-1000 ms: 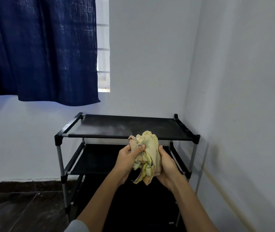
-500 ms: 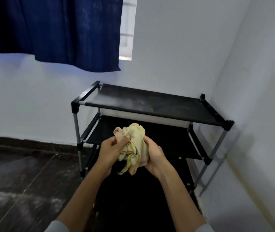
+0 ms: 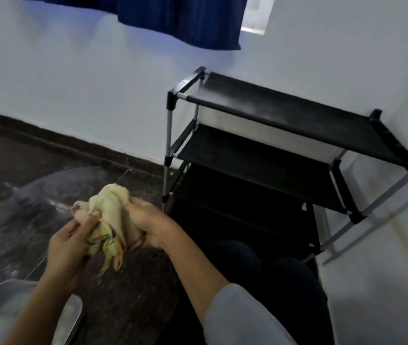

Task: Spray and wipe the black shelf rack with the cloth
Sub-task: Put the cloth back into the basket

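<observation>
A crumpled yellow cloth is bunched between both my hands, over the dark floor to the left of the rack. My left hand grips its lower left side, thumb pressed on top. My right hand holds its right side. The black shelf rack stands in the room's corner at the right, with three black fabric tiers on grey metal posts. Its top tier looks dusty. No spray bottle is in view.
A grey metal tray or basin sits on the floor at the lower left, under my left forearm. A dark blue curtain hangs on the white wall above. My dark-trousered legs are in front of the rack.
The view has swung left and down, so the rack now sits at the right. My hands, still holding the cloth, have moved away from the rack's front to over the floor.
</observation>
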### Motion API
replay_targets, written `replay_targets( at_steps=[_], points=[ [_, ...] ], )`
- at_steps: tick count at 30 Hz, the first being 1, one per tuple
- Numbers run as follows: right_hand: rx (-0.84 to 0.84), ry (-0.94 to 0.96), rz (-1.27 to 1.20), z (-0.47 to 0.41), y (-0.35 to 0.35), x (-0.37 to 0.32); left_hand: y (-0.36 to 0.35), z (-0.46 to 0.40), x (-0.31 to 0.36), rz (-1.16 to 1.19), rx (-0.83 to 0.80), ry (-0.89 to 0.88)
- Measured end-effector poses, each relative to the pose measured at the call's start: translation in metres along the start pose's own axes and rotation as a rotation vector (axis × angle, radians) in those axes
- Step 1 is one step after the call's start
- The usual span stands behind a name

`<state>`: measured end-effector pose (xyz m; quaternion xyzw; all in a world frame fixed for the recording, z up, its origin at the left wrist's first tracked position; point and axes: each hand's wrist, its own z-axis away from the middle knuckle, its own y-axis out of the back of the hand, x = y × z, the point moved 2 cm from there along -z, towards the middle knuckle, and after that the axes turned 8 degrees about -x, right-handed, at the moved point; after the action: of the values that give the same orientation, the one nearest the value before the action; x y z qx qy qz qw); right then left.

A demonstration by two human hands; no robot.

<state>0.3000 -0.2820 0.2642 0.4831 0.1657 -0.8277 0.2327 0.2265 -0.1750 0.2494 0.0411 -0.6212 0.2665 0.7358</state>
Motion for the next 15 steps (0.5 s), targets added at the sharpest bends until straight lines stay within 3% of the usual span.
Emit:
replay_targets(
  at_steps=[6, 11, 15],
  points=[
    [-0.23, -0.228, 0.092, -0.017, -0.092, 0.043, 0.105, 0.05, -0.029, 0.085, 0.278, 0.098],
    [-0.282, -0.414, -0.052, -0.026, -0.151, 0.085, 0.169, 0.074, -0.064, 0.166, 0.459, 0.15],
    [-0.284, -0.473, 0.022, -0.035, -0.182, 0.116, 0.213, 0.086, -0.098, 0.27, 0.615, 0.173]
  ],
)
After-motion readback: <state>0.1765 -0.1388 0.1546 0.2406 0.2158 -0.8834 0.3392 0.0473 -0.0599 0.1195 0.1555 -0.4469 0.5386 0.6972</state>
